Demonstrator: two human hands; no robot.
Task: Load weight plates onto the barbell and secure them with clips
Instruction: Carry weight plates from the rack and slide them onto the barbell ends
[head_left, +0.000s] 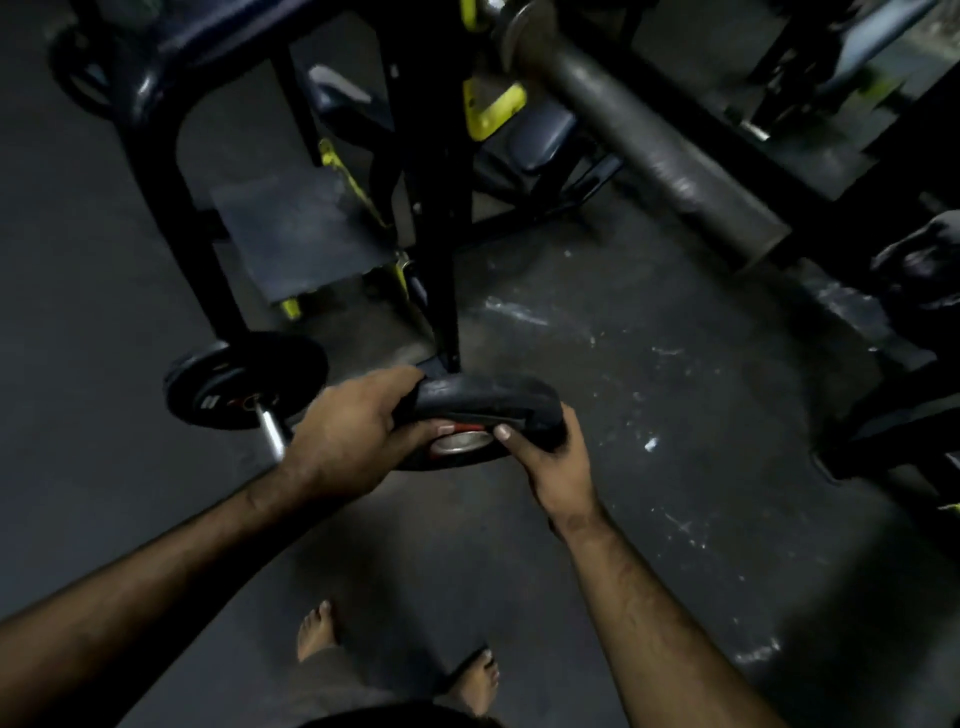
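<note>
A black rubber weight plate (483, 400) with a metal hub hangs at the centre of the view, held nearly edge-on above the floor. My left hand (348, 431) grips its left rim and my right hand (545, 457) grips its right rim, thumb near the hub. The barbell sleeve (660, 156), thick and grey, runs from the top centre down to the right, and nothing is on it. No clips are in sight.
A black bench rack (447, 218) with yellow parts stands behind the plate. A short bar carrying a black plate (244, 384) lies on the floor at the left. More plates (924, 265) sit at the right edge. My bare feet (400, 660) are on the dark rubber floor.
</note>
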